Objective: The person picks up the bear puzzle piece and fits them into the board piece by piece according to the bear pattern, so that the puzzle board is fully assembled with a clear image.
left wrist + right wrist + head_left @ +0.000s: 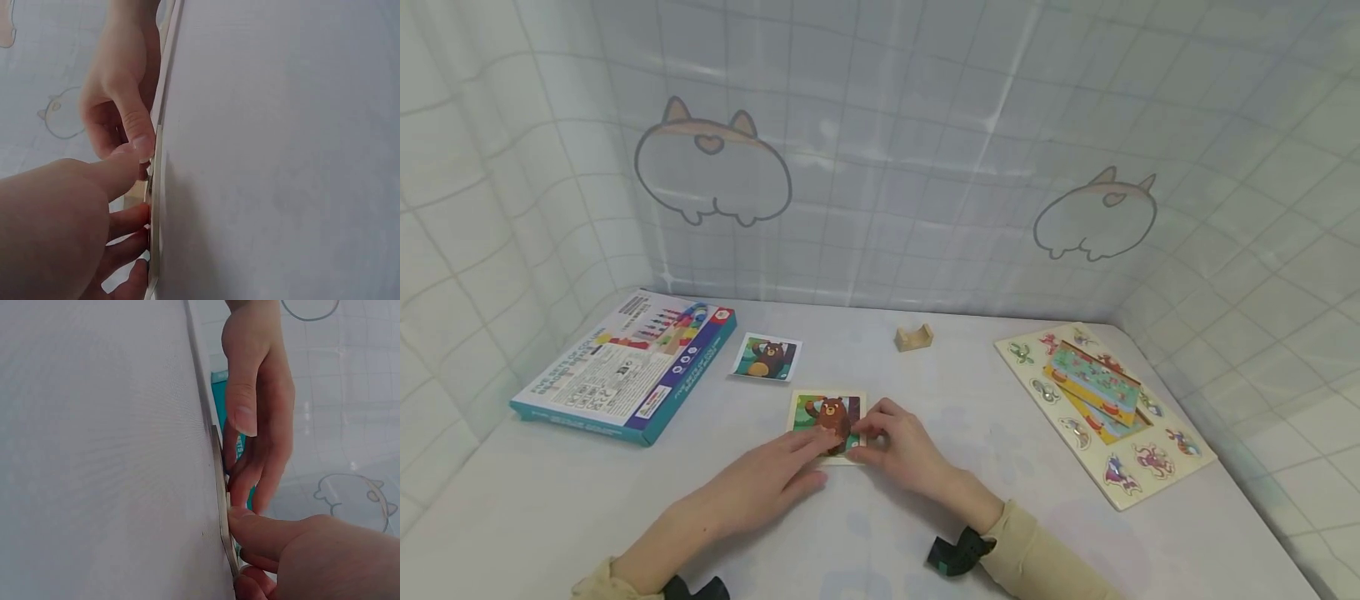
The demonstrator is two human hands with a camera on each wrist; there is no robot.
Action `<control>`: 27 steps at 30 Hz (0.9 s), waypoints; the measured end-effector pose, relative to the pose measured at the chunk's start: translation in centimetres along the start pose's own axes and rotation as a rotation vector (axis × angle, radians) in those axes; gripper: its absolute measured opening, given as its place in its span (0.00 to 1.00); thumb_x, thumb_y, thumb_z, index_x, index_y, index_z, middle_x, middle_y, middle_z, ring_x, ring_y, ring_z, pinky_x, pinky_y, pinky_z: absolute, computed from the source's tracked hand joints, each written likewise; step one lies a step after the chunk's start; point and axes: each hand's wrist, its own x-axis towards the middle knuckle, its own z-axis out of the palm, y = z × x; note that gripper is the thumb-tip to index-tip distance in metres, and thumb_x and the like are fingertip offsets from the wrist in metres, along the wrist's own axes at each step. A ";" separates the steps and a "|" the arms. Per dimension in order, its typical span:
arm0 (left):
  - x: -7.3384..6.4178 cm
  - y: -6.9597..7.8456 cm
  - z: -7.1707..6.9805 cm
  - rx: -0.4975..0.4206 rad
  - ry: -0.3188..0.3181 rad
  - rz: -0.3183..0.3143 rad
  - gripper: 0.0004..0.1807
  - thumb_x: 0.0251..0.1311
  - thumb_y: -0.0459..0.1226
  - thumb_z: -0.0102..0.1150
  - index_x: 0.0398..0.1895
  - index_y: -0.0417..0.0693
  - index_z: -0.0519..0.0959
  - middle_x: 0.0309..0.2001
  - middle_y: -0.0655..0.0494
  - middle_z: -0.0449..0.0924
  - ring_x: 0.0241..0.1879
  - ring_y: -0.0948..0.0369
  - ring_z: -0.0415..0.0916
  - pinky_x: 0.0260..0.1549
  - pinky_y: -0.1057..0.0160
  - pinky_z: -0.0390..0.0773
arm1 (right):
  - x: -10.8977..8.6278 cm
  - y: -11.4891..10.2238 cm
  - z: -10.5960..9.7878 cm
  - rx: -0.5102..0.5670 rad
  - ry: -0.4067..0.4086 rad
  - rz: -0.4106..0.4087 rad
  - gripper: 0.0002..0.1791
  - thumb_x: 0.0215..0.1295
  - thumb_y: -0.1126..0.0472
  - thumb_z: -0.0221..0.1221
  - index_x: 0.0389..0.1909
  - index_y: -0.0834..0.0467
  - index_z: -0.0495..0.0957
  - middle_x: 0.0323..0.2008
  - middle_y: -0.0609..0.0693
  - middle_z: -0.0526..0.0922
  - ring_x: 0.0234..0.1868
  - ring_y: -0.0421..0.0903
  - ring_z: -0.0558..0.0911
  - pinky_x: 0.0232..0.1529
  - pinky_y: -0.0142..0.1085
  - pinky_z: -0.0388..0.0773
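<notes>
A small square bear puzzle (833, 410) in a pale wooden tray (797, 402) lies flat in front of me. My left hand (775, 479) comes from the left, with extended fingertips resting on the lower middle of the picture. From the other side, my right hand (904, 448) has its thumb and curled fingers at the right edge. They pinch a puzzle piece (229, 500) that stands slightly proud of the tray in the right wrist view. The fingers hide much of that piece. Just behind the tray lies a picture card (767, 358) with a matching bear.
On the left lies a teal-edged box (632, 367). A small wooden block (913, 337) with a curved notch stands at the back. Toward the right is an animal peg board (1093, 467) with colourful cards (1097, 383) on it. Tile-patterned curtains (880, 167) enclose the table.
</notes>
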 end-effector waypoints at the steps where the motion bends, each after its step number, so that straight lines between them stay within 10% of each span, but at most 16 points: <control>1: 0.0 0.0 0.0 0.008 -0.007 -0.002 0.28 0.71 0.56 0.51 0.72 0.63 0.69 0.72 0.54 0.67 0.72 0.50 0.64 0.66 0.42 0.70 | 0.0 0.0 0.0 -0.002 0.002 0.000 0.11 0.57 0.58 0.73 0.40 0.55 0.86 0.36 0.45 0.77 0.37 0.41 0.77 0.40 0.29 0.77; 27: -0.2 0.3 0.5 0.063 -0.057 0.072 0.34 0.69 0.64 0.44 0.74 0.63 0.67 0.76 0.64 0.60 0.77 0.49 0.52 0.72 0.37 0.57 | -0.2 0.0 0.1 0.055 0.019 -0.021 0.06 0.59 0.62 0.71 0.36 0.57 0.90 0.33 0.44 0.78 0.31 0.37 0.76 0.31 0.25 0.75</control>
